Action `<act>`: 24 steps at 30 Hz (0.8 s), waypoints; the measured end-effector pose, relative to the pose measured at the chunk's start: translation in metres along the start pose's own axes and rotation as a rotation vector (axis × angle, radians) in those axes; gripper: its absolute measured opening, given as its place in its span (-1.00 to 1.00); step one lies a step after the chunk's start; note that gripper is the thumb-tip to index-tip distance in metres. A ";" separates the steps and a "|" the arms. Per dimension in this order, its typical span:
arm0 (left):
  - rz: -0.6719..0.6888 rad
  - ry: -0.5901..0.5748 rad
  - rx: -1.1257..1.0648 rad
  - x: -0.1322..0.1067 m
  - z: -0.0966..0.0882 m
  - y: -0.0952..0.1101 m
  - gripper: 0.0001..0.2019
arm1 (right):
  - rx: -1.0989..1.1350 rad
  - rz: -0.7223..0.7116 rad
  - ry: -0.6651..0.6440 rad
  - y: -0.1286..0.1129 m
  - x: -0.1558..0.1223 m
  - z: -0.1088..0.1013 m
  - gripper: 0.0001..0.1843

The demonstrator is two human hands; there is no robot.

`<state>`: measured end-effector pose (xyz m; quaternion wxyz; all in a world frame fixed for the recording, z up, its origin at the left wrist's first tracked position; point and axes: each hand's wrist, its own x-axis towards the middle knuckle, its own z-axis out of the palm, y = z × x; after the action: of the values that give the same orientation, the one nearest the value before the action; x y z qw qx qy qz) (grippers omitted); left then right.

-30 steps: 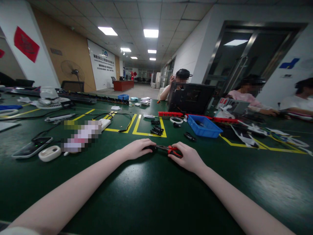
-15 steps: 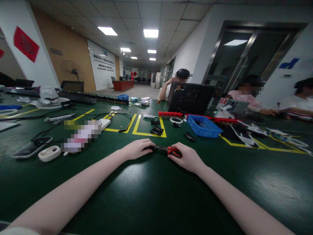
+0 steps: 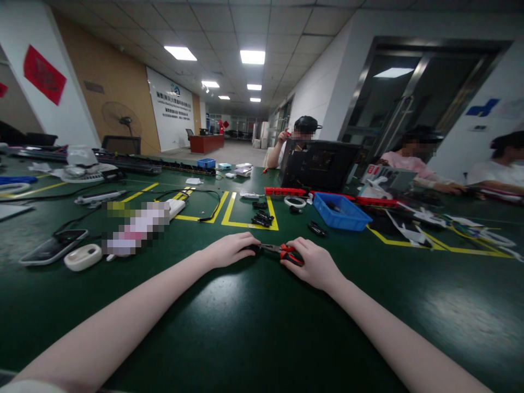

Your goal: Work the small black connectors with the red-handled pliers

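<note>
Red-and-black needle-nose pliers (image 3: 292, 255) are gripped by the handles in my right hand (image 3: 314, 263), jaws pointing left. Their tip meets a small black part (image 3: 256, 249) pinched between the fingers and thumb of my left hand (image 3: 231, 250). Most of that part is hidden by the fingers, so its kind cannot be made out. Both hands are low over the green table (image 3: 229, 327). Beyond them, several small black pieces (image 3: 262, 218) lie inside a yellow-taped square, and another black piece (image 3: 317, 228) lies to its right.
A blue bin (image 3: 341, 213) stands right of centre, beside a white cable coil (image 3: 295, 202) and a red strip (image 3: 285, 191). At left lie a phone (image 3: 55, 246), a white oval item (image 3: 83, 256) and a power strip. A black case (image 3: 319, 164) and co-workers are across the table.
My hands and the pliers hold almost the same position. Across the table, a person's raised hand has shifted slightly near the head.
</note>
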<state>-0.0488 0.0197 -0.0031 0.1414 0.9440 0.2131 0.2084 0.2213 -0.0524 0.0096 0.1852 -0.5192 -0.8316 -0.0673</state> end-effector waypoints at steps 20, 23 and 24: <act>-0.038 0.023 0.012 0.000 0.003 -0.002 -0.66 | -0.123 -0.052 0.127 0.003 0.002 -0.001 -0.57; -0.036 0.014 0.013 0.000 0.002 -0.001 -0.63 | -0.149 -0.057 0.136 0.003 0.002 -0.001 -0.59; -0.037 0.010 0.015 0.000 0.001 -0.001 -0.62 | -0.165 -0.058 0.142 0.004 0.002 -0.001 -0.60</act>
<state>-0.0488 0.0203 -0.0047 0.1370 0.9400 0.2327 0.2087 0.2237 -0.0492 0.0108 0.1984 -0.5025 -0.8225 -0.1777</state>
